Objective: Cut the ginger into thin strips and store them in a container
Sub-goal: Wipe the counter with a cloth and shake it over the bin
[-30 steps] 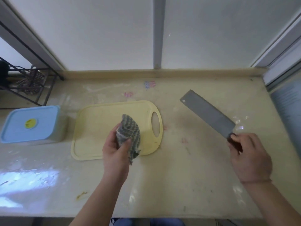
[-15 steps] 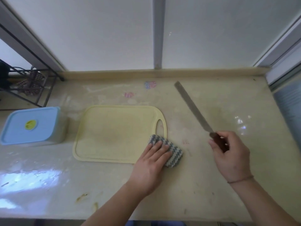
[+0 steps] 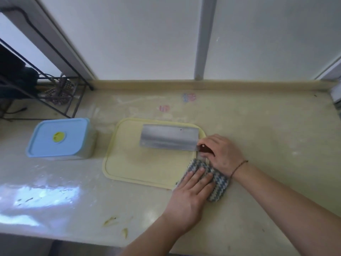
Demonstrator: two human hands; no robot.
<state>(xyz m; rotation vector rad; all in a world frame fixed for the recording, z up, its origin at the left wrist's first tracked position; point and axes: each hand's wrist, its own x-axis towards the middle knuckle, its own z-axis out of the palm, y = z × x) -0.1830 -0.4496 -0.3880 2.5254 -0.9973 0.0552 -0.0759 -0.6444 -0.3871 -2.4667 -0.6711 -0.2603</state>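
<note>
A pale yellow cutting board point(image 3: 140, 167) lies on the counter. A cleaver point(image 3: 168, 137) rests flat on the board's far half, blade pointing left. My right hand point(image 3: 220, 154) grips its dark handle at the board's right edge. My left hand point(image 3: 191, 189) presses with straight fingers on a blue-and-white striped cloth point(image 3: 218, 185) at the board's near right corner. A closed container with a light blue lid point(image 3: 59, 138) stands left of the board. No ginger shows on the board.
A black wire rack point(image 3: 55, 93) holding scrubbers stands at the back left. Small yellowish scraps point(image 3: 110, 220) lie near the counter's front edge. The counter point(image 3: 267, 135) ends at a raised lip under a window.
My right hand swung the cleaver from the air at the right down flat onto the board. My left hand with the cloth stays at the board's near right corner.
</note>
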